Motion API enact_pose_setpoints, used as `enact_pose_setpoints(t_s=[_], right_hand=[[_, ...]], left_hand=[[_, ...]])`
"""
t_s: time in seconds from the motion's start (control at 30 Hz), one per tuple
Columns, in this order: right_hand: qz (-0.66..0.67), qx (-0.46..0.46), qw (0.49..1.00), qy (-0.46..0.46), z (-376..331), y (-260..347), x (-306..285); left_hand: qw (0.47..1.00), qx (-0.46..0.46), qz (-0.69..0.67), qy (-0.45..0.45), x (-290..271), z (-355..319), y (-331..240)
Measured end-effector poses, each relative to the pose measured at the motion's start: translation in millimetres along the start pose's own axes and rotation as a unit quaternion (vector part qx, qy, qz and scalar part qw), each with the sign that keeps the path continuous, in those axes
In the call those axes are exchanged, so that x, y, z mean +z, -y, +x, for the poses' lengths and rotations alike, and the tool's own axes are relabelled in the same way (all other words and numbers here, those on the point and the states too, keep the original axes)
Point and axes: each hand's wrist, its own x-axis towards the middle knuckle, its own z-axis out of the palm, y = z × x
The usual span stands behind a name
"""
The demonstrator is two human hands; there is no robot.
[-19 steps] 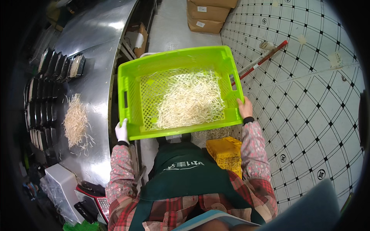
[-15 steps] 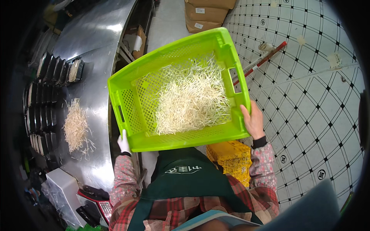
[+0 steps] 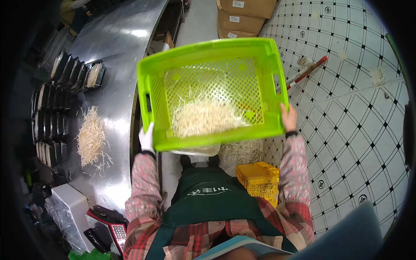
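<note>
Left hand: white-gloved, my left hand (image 3: 146, 138) clamps the crate's near left corner.
Right hand: bare, my right hand (image 3: 288, 118) grips its right end near the corner.
Lime-green mesh crate (image 3: 208, 48): I hold it before me, above the floor; pale shredded strips (image 3: 206, 118) heap against its near side.
Steel table (image 3: 117, 86): on my left, bearing a loose strip pile (image 3: 92, 136) and rows of black trays (image 3: 47, 123), several strip-filled.
Yellow crate (image 3: 258, 177): on the floor, right of my legs.
White tub (image 3: 212, 151): partly hidden beneath the green one.

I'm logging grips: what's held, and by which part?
The green crate: left hand at its near-left corner, right hand at its right end, toward the near corner.
</note>
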Motion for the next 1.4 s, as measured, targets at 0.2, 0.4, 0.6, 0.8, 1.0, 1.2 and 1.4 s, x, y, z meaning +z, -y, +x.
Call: enact_pose_setpoints(t_s=[0.2, 0.4, 0.6, 0.8, 1.0, 1.2, 1.4], right_hand=[[-0.009, 0.010, 1.000, 0.015, -18.1, -57.0, 24.2], [-0.003, 0.088, 0.996, 0.027, -122.3, -90.2, 97.3], [-0.098, 0.151, 0.982, 0.050, -151.3, -103.8, 151.0], [-0.224, 0.030, 0.974, -0.021, -146.5, -77.1, 147.6], [-0.008, -0.112, 0.985, 0.129, -134.1, -11.0, 223.3], [-0.033, 0.194, 0.967, 0.164, -116.7, -17.4, 344.0], [-0.055, 0.237, 0.945, 0.220, -161.7, 64.9, 386.6]], left_hand=[[0.998, 0.037, 0.057, 0.005, -30.3, -10.3, -2.6], [0.986, -0.036, 0.121, -0.108, -60.2, -46.1, 96.3], [0.978, -0.081, 0.138, -0.133, -80.0, -34.3, 180.9], [0.913, 0.180, 0.330, -0.159, -60.1, -51.7, 133.1], [0.940, 0.210, 0.261, 0.065, 14.6, -51.2, 113.9], [0.980, -0.057, 0.184, -0.053, 62.5, 47.0, 212.7], [0.942, -0.127, 0.283, -0.128, 150.2, 29.8, 206.1]])
